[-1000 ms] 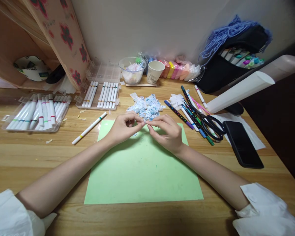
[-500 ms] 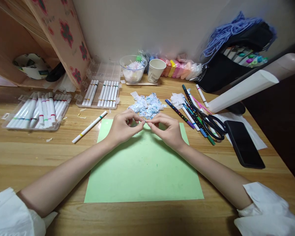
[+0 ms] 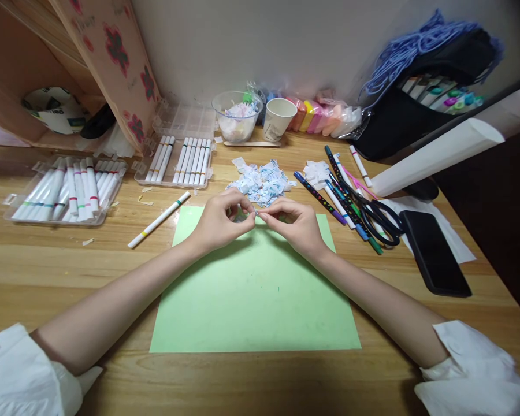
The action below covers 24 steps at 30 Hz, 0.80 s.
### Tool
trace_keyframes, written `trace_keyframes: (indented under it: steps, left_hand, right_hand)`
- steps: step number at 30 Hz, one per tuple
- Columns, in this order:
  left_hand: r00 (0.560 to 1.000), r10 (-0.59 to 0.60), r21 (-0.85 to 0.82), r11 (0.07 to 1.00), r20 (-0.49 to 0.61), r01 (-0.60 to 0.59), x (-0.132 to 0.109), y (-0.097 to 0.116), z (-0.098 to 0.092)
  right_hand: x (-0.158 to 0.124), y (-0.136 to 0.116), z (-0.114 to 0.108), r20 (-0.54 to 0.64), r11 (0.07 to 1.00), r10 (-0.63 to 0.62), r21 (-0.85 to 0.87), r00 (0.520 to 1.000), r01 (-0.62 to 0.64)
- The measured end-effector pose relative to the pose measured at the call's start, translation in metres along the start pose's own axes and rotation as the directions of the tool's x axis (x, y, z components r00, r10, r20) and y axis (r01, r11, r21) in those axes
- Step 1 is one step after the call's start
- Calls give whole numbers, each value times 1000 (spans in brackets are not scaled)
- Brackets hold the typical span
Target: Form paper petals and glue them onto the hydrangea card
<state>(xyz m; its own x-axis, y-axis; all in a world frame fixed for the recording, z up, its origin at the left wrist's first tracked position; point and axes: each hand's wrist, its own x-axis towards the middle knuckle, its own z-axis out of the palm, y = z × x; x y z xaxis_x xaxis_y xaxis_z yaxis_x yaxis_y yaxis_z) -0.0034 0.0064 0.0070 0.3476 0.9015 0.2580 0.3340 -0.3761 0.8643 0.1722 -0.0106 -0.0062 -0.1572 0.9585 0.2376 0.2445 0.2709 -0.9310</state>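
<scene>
My left hand [image 3: 221, 221] and my right hand [image 3: 297, 224] meet above the far part of a light green sheet [image 3: 255, 312]. Both pinch a tiny pale paper scrap [image 3: 256, 212] between thumb and forefinger, mostly hidden by the fingertips. Just beyond my fingers lies a heap of torn white and blue paper bits [image 3: 262, 180]. A smaller pile of white bits [image 3: 316, 173] sits to its right. Left of the sheet rests a single white marker [image 3: 158, 221].
Two clear cases of markers [image 3: 65, 219] [image 3: 173, 184] stand at left. Behind are a plastic bowl [image 3: 237, 128], a paper cup [image 3: 279, 119] and a wooden stick [image 3: 251, 144]. At right lie pens [image 3: 319, 198], scissors [image 3: 383, 222], a black phone [image 3: 435, 254] and a white paper roll [image 3: 437, 157].
My hands stay together at nearly the same place, fingertips shifting slightly on the scrap. The whole view has moved a little.
</scene>
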Motion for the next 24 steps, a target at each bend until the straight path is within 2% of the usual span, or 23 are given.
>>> trace_keyframes:
  steps: [5,14,21,24]
  left_hand:
    - [1000,10,5,1000,7,-10,0,1,0]
    - [999,25,3,1000,31,-25,0,0,0]
    - [999,-3,-3,1000,43,3,0,0,1]
    - [999,-32,10,999,-2,32,1,0,1]
  right_hand:
    - [1,1,0,1,1000,24,16,1000,-24]
    - [-1,0,0,-24,995,-73,-64,997,71]
    - [0,0,-1,-54,999,-13,-45,998,10]
    - [1,0,-1,-83,999,3,-46,997,-7]
